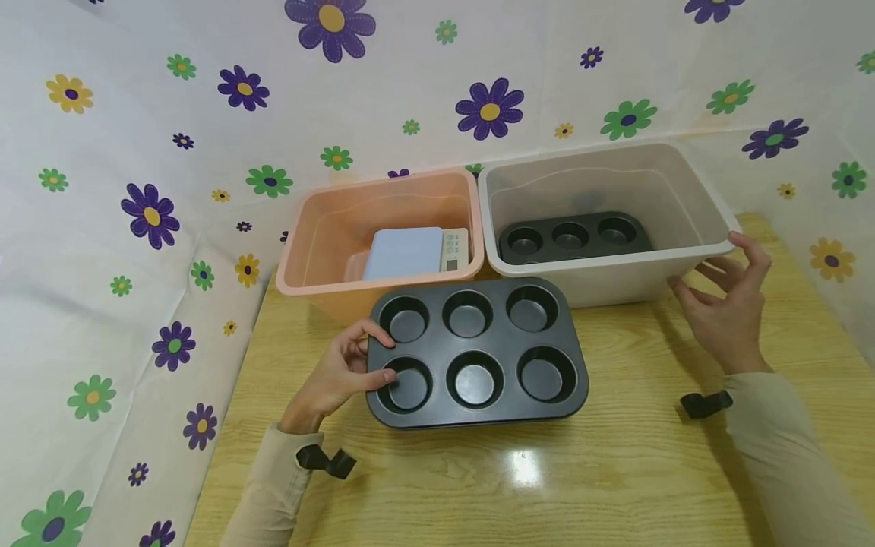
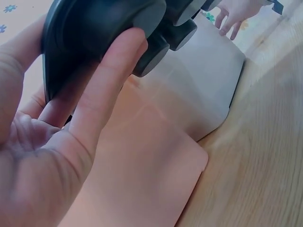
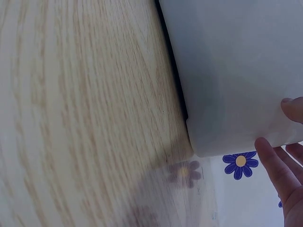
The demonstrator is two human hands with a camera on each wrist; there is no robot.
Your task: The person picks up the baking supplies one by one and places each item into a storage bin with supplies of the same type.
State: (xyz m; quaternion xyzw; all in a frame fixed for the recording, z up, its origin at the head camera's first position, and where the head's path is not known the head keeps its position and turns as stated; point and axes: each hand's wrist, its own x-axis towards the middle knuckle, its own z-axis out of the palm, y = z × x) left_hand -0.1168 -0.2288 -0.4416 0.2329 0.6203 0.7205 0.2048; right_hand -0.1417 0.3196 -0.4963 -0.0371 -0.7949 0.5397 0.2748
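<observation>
A black muffin tin (image 1: 502, 342) with several round cups is gripped at its left end by my left hand (image 1: 335, 380), thumb over the top edge. The cup undersides show in the left wrist view, raised in front of the bins. On the right, my right hand (image 1: 731, 311) holds the near right corner of a white plastic bin (image 1: 601, 285), its thumb (image 3: 294, 109) against the front wall and other fingers round the side. Inside that bin lies another dark muffin tin (image 1: 547, 254), partly hidden by the front rim.
A peach bin (image 1: 335, 220) stands left of the white one, almost against it. It holds a kitchen scale (image 1: 406, 251) with a pale blue top. Behind the wooden table (image 1: 437, 486) hangs a white flower-patterned sheet (image 1: 396, 99), which also runs along both sides.
</observation>
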